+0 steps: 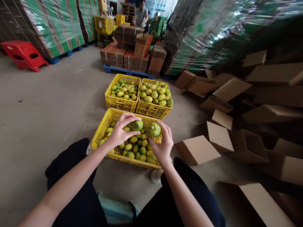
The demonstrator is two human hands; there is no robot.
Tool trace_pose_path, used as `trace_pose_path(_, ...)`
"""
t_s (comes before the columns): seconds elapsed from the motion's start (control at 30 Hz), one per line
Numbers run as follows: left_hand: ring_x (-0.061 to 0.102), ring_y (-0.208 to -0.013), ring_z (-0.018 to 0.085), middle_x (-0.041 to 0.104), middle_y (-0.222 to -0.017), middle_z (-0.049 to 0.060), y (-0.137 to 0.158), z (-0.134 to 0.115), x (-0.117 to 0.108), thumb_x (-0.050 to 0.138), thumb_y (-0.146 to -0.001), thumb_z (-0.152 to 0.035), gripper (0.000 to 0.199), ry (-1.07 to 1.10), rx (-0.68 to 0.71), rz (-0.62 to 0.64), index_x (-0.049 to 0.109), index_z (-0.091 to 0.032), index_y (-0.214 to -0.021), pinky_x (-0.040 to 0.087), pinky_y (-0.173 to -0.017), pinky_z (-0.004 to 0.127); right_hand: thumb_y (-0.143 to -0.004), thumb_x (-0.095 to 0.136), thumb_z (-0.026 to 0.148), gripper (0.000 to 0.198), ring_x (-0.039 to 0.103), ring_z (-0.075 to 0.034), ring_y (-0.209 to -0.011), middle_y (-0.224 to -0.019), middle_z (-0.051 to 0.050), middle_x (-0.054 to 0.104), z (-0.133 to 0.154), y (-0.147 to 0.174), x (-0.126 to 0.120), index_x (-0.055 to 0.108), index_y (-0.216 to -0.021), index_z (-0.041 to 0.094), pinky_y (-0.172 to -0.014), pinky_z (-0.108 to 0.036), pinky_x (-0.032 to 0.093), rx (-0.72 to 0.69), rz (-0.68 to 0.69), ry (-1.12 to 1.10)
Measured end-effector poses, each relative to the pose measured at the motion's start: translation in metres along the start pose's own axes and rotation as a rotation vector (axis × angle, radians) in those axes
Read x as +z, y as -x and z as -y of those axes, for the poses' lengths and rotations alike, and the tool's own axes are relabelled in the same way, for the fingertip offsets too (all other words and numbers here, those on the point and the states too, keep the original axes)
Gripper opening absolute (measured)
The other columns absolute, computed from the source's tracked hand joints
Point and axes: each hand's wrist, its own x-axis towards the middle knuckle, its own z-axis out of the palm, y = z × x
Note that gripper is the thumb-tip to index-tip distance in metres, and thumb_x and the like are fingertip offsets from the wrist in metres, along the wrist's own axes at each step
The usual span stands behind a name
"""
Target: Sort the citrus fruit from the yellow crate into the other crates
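My left hand pinches a green lemon between thumb and fingers. In my right hand is another green lemon, its stem end turned toward me. Both are held up above a yellow plastic crate that stands between my knees. Inside that crate lie several loose yellow-green lemons. My hands and the held fruit hide part of the crate's far side.
Beyond the near crate stand two fuller yellow crates, a left one and a right one. Cardboard boxes lie scattered along the right. A red stool stands at left. Behind flattened cartons on a blue pallet, a person works.
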Motion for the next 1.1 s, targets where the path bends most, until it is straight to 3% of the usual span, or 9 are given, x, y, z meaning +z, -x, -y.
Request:
trace_pose_path(0.13,0.062,-0.111,0.020,0.062,-0.114,0.005,0.003,-0.010,-0.001,0.083,-0.081,-0.030,0.042,-0.063,0.040,0.054,0.073,-0.031,-0.122,0.052,-0.104,0.041,-0.082,0.066,0.016,0.057,0.068,-0.028,-0.116,-0.126,-0.007,0.067,0.005,0.005,0.006,0.057,-0.136,0.031,-0.097,-0.049,0.059,-0.030,0.028,0.008)
trace_pose_path(0.33,0.064,-0.113,0.024,0.068,-0.115,0.007,0.000,-0.023,-0.004,0.090,-0.071,-0.028,0.046,0.137,-0.278,0.007,0.077,-0.029,-0.115,0.048,-0.109,0.038,-0.082,0.068,0.022,0.050,0.064,-0.032,-0.123,-0.129,-0.009,0.067,0.009,0.002,0.004,0.061,-0.130,0.032,-0.107,-0.055,0.053,0.111,0.094,-0.083)
trace_pose_path(0.43,0.070,-0.102,0.023,0.073,-0.111,0.007,-0.002,-0.017,-0.004,0.094,-0.064,-0.034,0.057,0.375,-0.497,-0.065,0.073,-0.025,-0.116,0.056,-0.093,0.032,-0.073,0.082,0.034,0.057,0.067,-0.032,-0.117,-0.126,-0.009,0.070,0.011,-0.002,-0.001,0.062,-0.127,0.028,-0.102,-0.053,0.056,0.310,0.186,-0.270)
trace_pose_path(0.53,0.073,-0.079,0.021,0.076,-0.095,0.009,-0.002,-0.008,-0.003,0.088,-0.067,-0.053,0.056,0.575,-0.787,-0.095,0.072,-0.018,-0.107,0.056,-0.066,0.026,-0.061,0.092,0.046,0.070,0.074,-0.030,-0.097,-0.109,-0.006,0.076,0.014,-0.008,-0.008,0.061,-0.121,0.026,-0.085,-0.047,0.063,0.542,0.317,-0.540)
trace_pose_path(0.63,0.070,-0.060,0.020,0.077,-0.081,0.011,-0.002,-0.004,0.000,0.080,-0.075,-0.059,0.055,0.666,-1.048,-0.022,0.074,-0.014,-0.106,0.049,-0.049,0.024,-0.066,0.084,0.064,0.060,0.074,-0.025,-0.072,-0.085,-0.002,0.077,0.017,-0.012,-0.010,0.063,-0.108,0.026,-0.060,-0.038,0.062,0.772,0.374,-0.672)
trace_pose_path(0.73,0.065,-0.048,0.017,0.074,-0.067,0.009,-0.001,-0.006,0.003,0.075,-0.082,-0.057,0.050,0.654,-1.187,0.006,0.075,-0.013,-0.105,0.046,-0.043,0.023,-0.072,0.068,0.079,0.058,0.067,-0.022,-0.051,-0.066,-0.002,0.073,0.017,-0.012,-0.008,0.064,-0.091,0.024,-0.043,-0.033,0.053,1.005,0.427,-0.761)
trace_pose_path(0.93,0.062,-0.044,0.015,0.071,-0.059,0.006,-0.001,-0.004,0.002,0.075,-0.081,-0.060,0.047,0.574,-1.233,0.085,0.075,-0.015,-0.095,0.043,-0.043,0.022,-0.074,0.060,0.084,0.063,0.063,-0.024,-0.043,-0.055,-0.003,0.068,0.011,-0.012,-0.007,0.065,-0.086,0.023,-0.041,-0.037,0.050,1.153,0.548,-0.759)
trace_pose_path(1.0,0.066,-0.052,0.016,0.072,-0.066,0.006,0.000,-0.004,0.003,0.078,-0.078,-0.058,0.045,0.595,-1.167,0.065,0.073,-0.016,-0.093,0.047,-0.049,0.023,-0.072,0.067,0.080,0.059,0.067,-0.025,-0.050,-0.063,-0.005,0.072,0.013,-0.013,-0.008,0.064,-0.088,0.023,-0.045,-0.038,0.053,1.138,0.526,-0.761)
trace_pose_path(1.1,0.071,-0.078,0.018,0.074,-0.085,0.003,0.001,-0.009,0.008,0.089,-0.070,-0.046,0.041,0.613,-0.928,-0.112,0.068,-0.020,-0.094,0.055,-0.072,0.026,-0.068,0.081,0.064,0.055,0.075,-0.027,-0.069,-0.082,-0.004,0.077,0.018,-0.015,-0.009,0.060,-0.099,0.024,-0.061,-0.041,0.061,1.004,0.337,-0.754)
